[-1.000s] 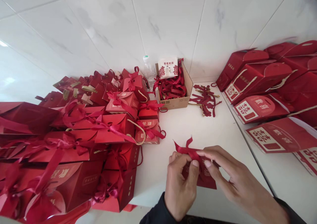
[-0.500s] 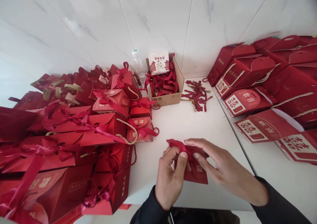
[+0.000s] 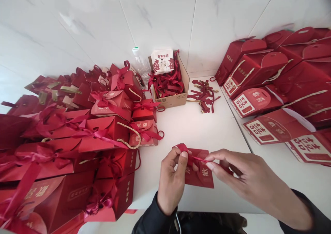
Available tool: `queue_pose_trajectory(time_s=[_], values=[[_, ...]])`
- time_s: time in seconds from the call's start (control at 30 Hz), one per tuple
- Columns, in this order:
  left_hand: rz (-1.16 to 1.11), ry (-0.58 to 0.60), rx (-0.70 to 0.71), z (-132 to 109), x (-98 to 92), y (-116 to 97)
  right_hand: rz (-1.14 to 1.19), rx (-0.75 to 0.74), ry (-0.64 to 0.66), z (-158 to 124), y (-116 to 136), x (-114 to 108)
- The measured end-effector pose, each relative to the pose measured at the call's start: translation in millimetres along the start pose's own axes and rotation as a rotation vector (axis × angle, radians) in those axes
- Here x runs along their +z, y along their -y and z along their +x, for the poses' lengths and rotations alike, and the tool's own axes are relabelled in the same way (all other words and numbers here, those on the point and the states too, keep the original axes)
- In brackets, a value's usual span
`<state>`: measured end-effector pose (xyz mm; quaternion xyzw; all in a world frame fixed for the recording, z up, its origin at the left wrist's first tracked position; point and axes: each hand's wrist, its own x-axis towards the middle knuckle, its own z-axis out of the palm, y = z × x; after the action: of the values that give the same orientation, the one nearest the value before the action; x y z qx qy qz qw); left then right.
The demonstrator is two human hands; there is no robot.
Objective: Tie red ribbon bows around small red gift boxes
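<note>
White table (image 3: 199, 129), marbled wall (image 3: 160, 17) behind | small red box (image 3: 199, 179) between my two hands, partly covered by the left fingers (image 3: 182, 163) | left pinching ribbon (image 3: 198, 158) by its loop, right fingers (image 3: 219, 154) pinching its stretched end

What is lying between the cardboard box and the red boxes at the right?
The head view shows a pile of dark red straps between the cardboard box and those red boxes.

White tbl (image 3: 186, 127), red boxes (image 3: 111, 125) (some w/ bows (image 3: 121, 77)), cardbd ctn (image 3: 172, 101), clr btl (image 3: 140, 64), strap pile (image 3: 205, 97)
</note>
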<state>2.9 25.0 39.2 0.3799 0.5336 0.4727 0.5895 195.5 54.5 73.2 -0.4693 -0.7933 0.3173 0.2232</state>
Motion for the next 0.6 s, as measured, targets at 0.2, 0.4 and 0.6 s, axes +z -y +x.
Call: queue_pose_trajectory(time_s=[0.2,0.4,0.6], values=[[0.123,0.044,0.018,-2,-3.7,-5,0.024,0.093,0.007,-9,-6,0],[0.386,0.031,0.071,-3,-4.3,-5,-0.087,0.057,-0.214,-4,-8,9],[0.246,-0.012,0.122,-7,-2.0,-3,-0.053,-0.022,-0.127,1,0,28]])
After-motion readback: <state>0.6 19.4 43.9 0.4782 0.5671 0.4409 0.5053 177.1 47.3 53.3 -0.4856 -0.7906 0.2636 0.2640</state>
